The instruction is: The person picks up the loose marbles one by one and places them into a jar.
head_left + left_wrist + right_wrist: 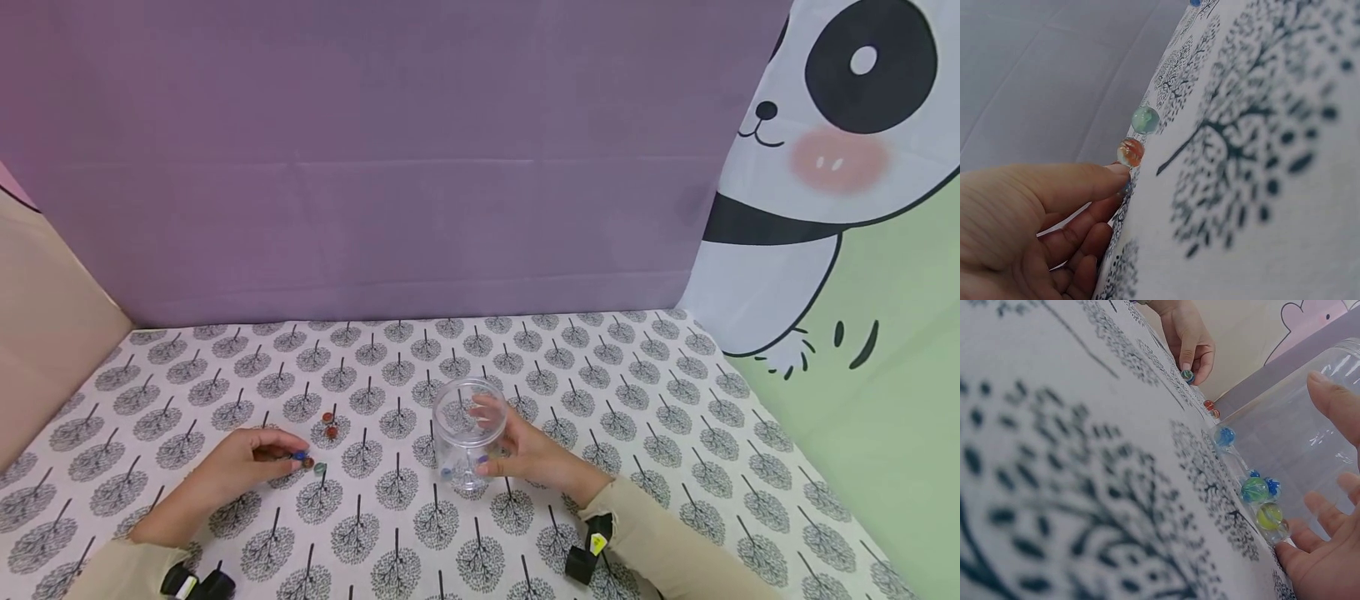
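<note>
Left hand (240, 462) — fingertips pinching a small blue glass marble (300, 456) on the tree-print tablecloth (660, 417), orange marble (308, 463) and green marble (320, 469) just beside. Right hand (528, 454) — fingers curled round a clear round plastic jar (468, 433) standing upright mid-table, marbles inside.

Head view looks down from above; both wrist views skim the tablecloth (675, 400) closely

I'm seeing soft, even light with faint shadows. The head view is bending at its edges; near cloth (1054, 506) is blurring in both wrist views.
</note>
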Demonstrator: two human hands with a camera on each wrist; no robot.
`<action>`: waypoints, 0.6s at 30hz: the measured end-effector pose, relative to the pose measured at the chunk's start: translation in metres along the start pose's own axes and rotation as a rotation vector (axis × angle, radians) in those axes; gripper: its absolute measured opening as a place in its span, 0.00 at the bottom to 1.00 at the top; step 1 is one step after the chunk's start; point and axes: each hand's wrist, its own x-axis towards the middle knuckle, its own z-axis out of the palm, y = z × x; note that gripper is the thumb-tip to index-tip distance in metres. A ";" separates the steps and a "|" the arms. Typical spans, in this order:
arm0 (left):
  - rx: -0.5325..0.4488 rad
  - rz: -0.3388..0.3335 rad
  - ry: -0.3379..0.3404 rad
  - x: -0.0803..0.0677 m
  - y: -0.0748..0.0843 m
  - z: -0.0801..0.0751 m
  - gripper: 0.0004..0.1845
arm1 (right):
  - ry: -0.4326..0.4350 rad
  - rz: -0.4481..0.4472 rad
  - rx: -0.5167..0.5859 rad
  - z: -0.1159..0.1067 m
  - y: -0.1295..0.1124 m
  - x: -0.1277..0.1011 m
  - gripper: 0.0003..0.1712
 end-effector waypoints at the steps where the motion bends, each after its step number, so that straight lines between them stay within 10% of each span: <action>1: 0.002 0.005 0.000 0.000 0.000 0.000 0.16 | 0.000 0.001 -0.003 0.000 0.000 0.000 0.54; 18: 0.008 0.015 0.040 -0.002 0.008 -0.004 0.16 | -0.007 -0.003 0.005 -0.001 0.001 0.002 0.55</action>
